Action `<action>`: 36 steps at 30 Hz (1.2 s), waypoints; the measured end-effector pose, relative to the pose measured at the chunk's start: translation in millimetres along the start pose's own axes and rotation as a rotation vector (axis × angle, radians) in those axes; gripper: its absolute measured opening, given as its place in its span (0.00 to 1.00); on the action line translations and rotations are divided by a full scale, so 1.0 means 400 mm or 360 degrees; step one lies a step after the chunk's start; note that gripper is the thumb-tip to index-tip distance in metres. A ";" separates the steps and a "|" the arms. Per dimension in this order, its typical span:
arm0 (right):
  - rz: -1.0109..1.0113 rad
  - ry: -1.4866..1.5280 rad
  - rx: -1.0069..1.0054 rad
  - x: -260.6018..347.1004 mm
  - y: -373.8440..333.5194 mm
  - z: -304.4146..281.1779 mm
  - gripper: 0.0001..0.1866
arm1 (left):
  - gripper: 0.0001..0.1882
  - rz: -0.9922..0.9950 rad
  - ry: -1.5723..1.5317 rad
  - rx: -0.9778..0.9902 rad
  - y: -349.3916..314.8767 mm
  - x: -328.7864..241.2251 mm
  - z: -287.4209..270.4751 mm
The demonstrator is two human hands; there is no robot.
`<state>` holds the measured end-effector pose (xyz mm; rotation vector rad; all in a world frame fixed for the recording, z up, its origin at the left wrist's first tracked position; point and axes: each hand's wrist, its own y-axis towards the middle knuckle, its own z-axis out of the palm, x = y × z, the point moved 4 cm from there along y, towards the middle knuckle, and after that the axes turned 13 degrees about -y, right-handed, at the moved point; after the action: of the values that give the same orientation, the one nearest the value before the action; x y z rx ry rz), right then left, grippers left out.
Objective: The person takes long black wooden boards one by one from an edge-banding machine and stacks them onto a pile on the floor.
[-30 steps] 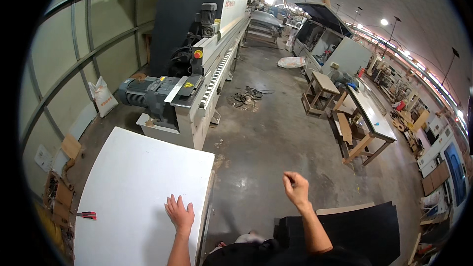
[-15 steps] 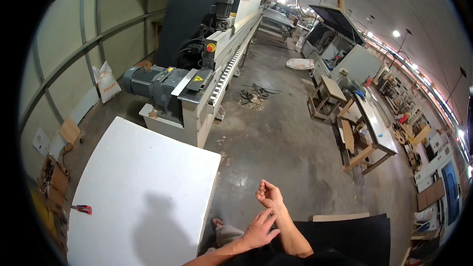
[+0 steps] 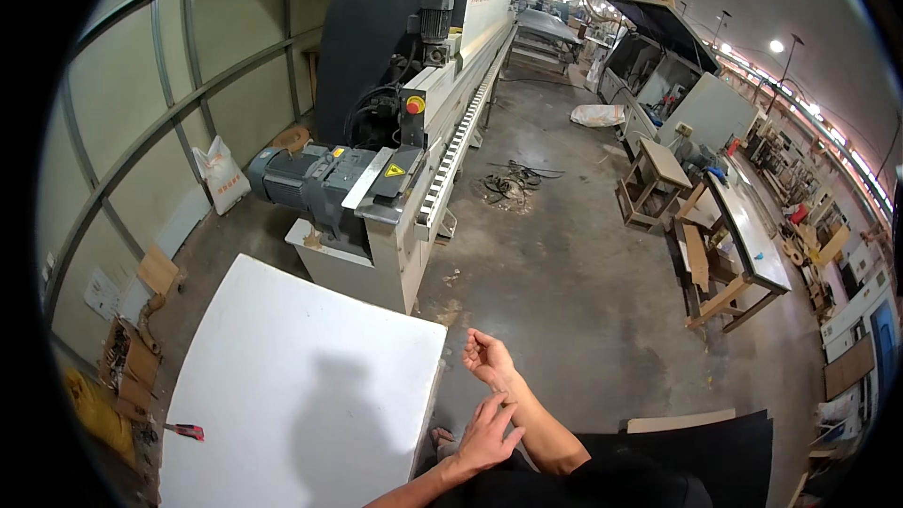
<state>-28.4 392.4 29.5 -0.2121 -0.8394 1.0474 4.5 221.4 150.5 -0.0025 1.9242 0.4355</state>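
Observation:
My right hand (image 3: pixel 489 362) is raised palm up beside the near right corner of a large white board (image 3: pixel 282 367). Its fingers curl loosely, and no object shows in them. Across the inner side of my right wrist lies my left hand (image 3: pixel 484 435), its fingers stretched out and touching the skin; it holds nothing. A red and black utility knife (image 3: pixel 191 432) rests at the board's left edge, well apart from both hands. My shadow falls on the board.
Beyond the board stands a long machine with a grey motor (image 3: pixel 310 183). Cables (image 3: pixel 511 186) lie coiled on the concrete floor. To the right are a small wooden stool (image 3: pixel 656 169) and a workbench (image 3: pixel 748 226). Black sheets (image 3: pixel 677 456) lie at my lower right.
The view has shifted, so the machine and board appear further right and lower. My hands are nearer the board's right edge, with the left still touching the right wrist.

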 end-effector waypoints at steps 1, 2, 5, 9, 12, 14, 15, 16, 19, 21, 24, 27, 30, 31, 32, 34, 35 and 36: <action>0.0027 0.0041 0.0087 0.007 0.013 0.013 0.07 | 0.20 -0.0061 -0.0020 0.0057 0.007 -0.003 -0.003; 0.0024 0.0057 0.0105 0.011 0.026 0.018 0.07 | 0.20 -0.0124 -0.0037 0.0113 0.011 -0.002 -0.005; 0.0020 0.0104 0.0123 0.020 0.056 0.025 0.07 | 0.19 0.0015 0.0002 0.0233 0.020 -0.017 -0.003; 0.0059 0.0135 0.0071 0.003 0.067 0.039 0.07 | 0.20 -0.0027 0.0111 0.0155 0.054 -0.035 -0.036; 0.0114 0.0172 0.0108 -0.023 0.068 0.051 0.07 | 0.20 0.0130 0.0198 0.0047 0.052 -0.024 -0.037; 0.0064 0.0138 0.0152 -0.023 0.067 0.060 0.07 | 0.21 0.0077 0.0042 0.0070 0.034 -0.010 -0.026; 0.0066 0.0130 0.0143 -0.025 0.059 0.061 0.07 | 0.20 0.0099 0.0025 0.0095 0.021 -0.014 -0.022; 0.0068 0.0123 0.0135 -0.029 0.051 0.064 0.07 | 0.20 0.0121 0.0007 0.0120 0.007 -0.019 -0.021; 0.0031 0.0092 0.0165 -0.033 0.009 0.077 0.07 | 0.20 0.0107 -0.0024 0.0169 -0.034 -0.033 -0.017; -0.0010 0.0067 0.0170 -0.040 -0.018 0.071 0.07 | 0.21 0.0171 0.0019 0.0133 -0.050 -0.056 -0.027; -0.0057 0.0019 0.0121 -0.061 -0.064 0.069 0.08 | 0.21 0.0319 0.0101 0.0029 -0.080 -0.091 -0.035; -0.0090 -0.0016 0.0019 -0.071 -0.117 0.065 0.08 | 0.20 0.0268 -0.0015 0.0108 -0.128 -0.105 -0.012; -0.0109 -0.0009 -0.0018 -0.068 -0.164 0.045 0.08 | 0.20 0.0244 -0.0149 0.0275 -0.172 -0.128 0.016; -0.0101 0.0002 -0.0030 -0.070 -0.171 0.038 0.08 | 0.19 0.0238 -0.0207 0.0318 -0.182 -0.128 0.024; -0.0100 0.0020 -0.0025 -0.070 -0.170 0.041 0.08 | 0.19 0.0242 -0.0247 0.0362 -0.186 -0.129 0.025; -0.0082 0.0064 0.0009 -0.071 -0.164 0.052 0.07 | 0.19 0.0336 -0.0085 0.0206 -0.183 -0.137 0.007; -0.0064 0.0080 0.0047 -0.075 -0.158 0.057 0.07 | 0.19 0.0362 -0.0006 0.0121 -0.185 -0.138 0.002; -0.0043 0.0099 0.0082 -0.080 -0.155 0.060 0.07 | 0.19 0.0356 -0.0012 0.0105 -0.182 -0.140 0.000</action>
<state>-10.6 328.7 62.5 -0.1882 -0.7564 1.0311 41.2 142.2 178.9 0.2591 1.9386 0.5193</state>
